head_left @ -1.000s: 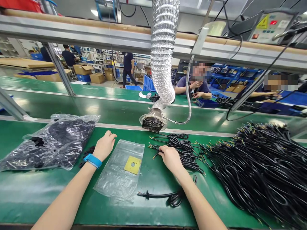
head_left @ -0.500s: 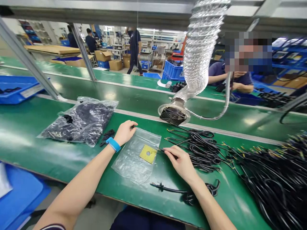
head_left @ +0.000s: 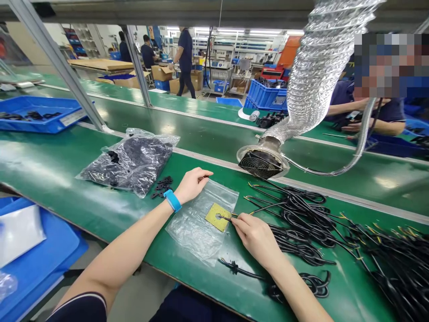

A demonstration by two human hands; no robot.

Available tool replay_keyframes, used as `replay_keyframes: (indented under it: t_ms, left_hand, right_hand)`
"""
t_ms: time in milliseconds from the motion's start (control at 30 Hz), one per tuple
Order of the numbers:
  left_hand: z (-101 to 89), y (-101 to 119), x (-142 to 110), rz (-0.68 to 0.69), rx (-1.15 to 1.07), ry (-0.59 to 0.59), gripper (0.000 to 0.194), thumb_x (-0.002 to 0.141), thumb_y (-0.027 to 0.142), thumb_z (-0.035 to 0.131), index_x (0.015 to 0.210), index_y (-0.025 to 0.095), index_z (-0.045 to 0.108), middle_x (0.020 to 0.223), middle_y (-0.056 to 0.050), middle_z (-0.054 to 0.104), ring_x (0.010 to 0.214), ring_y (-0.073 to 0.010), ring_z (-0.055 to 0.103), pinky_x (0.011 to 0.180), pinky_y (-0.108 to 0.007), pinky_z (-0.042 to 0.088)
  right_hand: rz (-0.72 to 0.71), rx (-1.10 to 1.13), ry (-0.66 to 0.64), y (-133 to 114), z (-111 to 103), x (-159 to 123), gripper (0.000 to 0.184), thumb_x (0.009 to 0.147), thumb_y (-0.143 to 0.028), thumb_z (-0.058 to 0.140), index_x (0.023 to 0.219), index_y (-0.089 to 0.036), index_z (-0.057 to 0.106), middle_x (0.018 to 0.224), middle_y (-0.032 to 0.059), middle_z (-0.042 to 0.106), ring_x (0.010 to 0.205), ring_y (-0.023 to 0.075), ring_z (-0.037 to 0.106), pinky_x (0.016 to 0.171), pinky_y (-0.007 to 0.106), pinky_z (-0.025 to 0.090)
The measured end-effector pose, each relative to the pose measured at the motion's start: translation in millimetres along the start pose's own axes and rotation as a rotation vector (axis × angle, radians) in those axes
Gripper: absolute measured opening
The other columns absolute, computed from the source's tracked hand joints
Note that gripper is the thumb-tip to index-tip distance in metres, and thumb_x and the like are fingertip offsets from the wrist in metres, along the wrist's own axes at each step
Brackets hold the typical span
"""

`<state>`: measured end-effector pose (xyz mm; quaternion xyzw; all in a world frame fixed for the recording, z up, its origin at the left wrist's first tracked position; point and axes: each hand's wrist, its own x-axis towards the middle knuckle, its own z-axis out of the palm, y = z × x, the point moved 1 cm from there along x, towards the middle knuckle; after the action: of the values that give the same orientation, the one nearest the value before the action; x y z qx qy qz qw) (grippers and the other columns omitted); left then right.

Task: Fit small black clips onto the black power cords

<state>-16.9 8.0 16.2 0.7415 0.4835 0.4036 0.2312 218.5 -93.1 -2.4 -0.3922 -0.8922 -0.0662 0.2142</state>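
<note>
Centrally, a slim dark wire (head_left: 225,218), its tip at the round hole of a coarse, square yellow pad (head_left: 219,224), sits pinched in the right hand (head_left: 257,237), four o'clock from there. Beneath the pad lies a wrinkled clear bag (head_left: 196,237). At eleven, the left hand (head_left: 192,185) curls by its edge; whether gripping anything, I cannot tell. Glossy black cables (head_left: 298,197) loop at three.

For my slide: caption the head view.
Right hand holds a cable tip over a yellow pad; left hand at edge of clear bag.
</note>
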Motion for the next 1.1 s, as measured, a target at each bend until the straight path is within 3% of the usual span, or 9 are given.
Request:
replay_keyframes:
  t_ms: [100, 267, 433, 667, 1100]
  left_hand:
    - [2.2, 8, -3, -0.092, -0.210, -0.004, 0.027, 0.083, 0.019, 0.062, 0.108, 0.014, 0.071, 0.093, -0.007, 0.070, 0.078, -0.0156, 0.064, 0.070, -0.027, 0.052]
    - [22.5, 29, -18, -0.288, -0.750, -0.253, 0.033, 0.078, 0.030, 0.073, 0.105, 0.012, 0.071, 0.085, -0.008, 0.074, 0.078, -0.0176, 0.069, 0.077, -0.032, 0.056]
    - [37.9, 47, -32, -0.443, -1.005, -0.377, 0.040, 0.069, 0.034, 0.083, 0.100, 0.012, 0.072, 0.095, -0.010, 0.075, 0.084, -0.0197, 0.072, 0.083, -0.034, 0.056]
    - [39.2, 53, -35, -0.489, -1.099, -0.395, 0.043, 0.069, 0.035, 0.084, 0.101, 0.011, 0.071, 0.087, -0.010, 0.075, 0.080, -0.0188, 0.073, 0.079, -0.030, 0.056]
    - [41.2, 53, -36, -0.467, -1.090, -0.328, 0.046, 0.067, 0.037, 0.085, 0.103, 0.012, 0.070, 0.086, -0.009, 0.074, 0.079, -0.0176, 0.071, 0.077, -0.030, 0.056]
  right_hand:
    - [0.062, 0.093, 0.034, 0, -5, 0, 0.036, 0.101, -0.023, 0.038, 0.083, -0.017, 0.068, 0.068, 0.0029, 0.060, 0.059, 0.0135, 0.057, 0.057, 0.025, 0.040]
    - [0.305, 0.397, 0.210, 3, -16, 1, 0.031, 0.100, -0.033, 0.044, 0.083, -0.018, 0.065, 0.065, 0.0015, 0.062, 0.056, 0.0131, 0.058, 0.055, 0.023, 0.044]
    - [0.441, 0.557, 0.333, 5, -19, 0, 0.033, 0.098, -0.039, 0.046, 0.081, -0.019, 0.066, 0.073, 0.0042, 0.071, 0.067, 0.0169, 0.067, 0.062, 0.024, 0.051]
    - [0.504, 0.579, 0.375, 6, -18, -1, 0.035, 0.096, -0.042, 0.048, 0.080, -0.019, 0.069, 0.075, 0.0054, 0.073, 0.067, 0.0173, 0.069, 0.063, 0.023, 0.054]
    - [0.528, 0.620, 0.300, 4, -20, 1, 0.044, 0.096, -0.051, 0.046, 0.075, -0.018, 0.068, 0.068, 0.0052, 0.070, 0.062, 0.0182, 0.066, 0.058, 0.024, 0.051]
